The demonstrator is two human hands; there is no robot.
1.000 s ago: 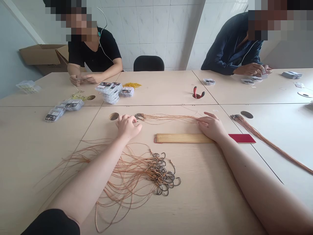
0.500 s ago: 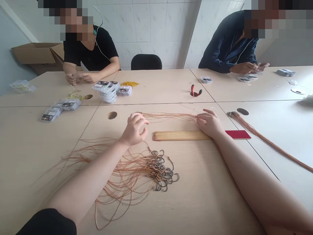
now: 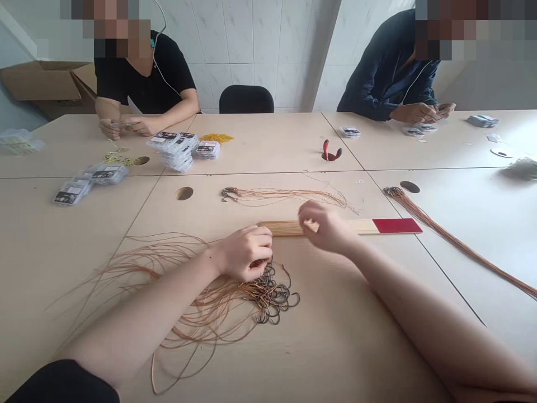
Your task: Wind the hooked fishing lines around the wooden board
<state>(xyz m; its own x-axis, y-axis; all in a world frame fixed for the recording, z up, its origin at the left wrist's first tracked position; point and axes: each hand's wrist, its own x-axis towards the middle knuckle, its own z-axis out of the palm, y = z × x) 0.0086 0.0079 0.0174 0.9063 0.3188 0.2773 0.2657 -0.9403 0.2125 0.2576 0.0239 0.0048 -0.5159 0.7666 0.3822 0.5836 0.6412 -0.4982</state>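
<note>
My left hand [image 3: 245, 252] rests on the near pile of metal hooks [image 3: 272, 291], its fingers curled shut on the top of the pile. The hooks' orange lines [image 3: 168, 280] fan out to the left across the table. My right hand [image 3: 325, 226] hovers, blurred by motion, over a wooden slat with a red end [image 3: 377, 226]; its fingers are smeared. Beyond the slat lies a small straightened bundle of hooks and lines [image 3: 285, 196], touched by neither hand.
A long bundle of lines [image 3: 453, 238] runs along the right table. Red-handled pliers [image 3: 329, 151] sit in a table hole. Stacks of clear packets [image 3: 176, 148] lie at far left. Two people across the tables handle small items. A black chair [image 3: 246, 99] and a cardboard box [image 3: 42, 81] stand behind.
My left hand left the far bundle's hook end and came back to close on the near hook pile. My right hand lifted off the bundle's line ends and moved left over the slat.
</note>
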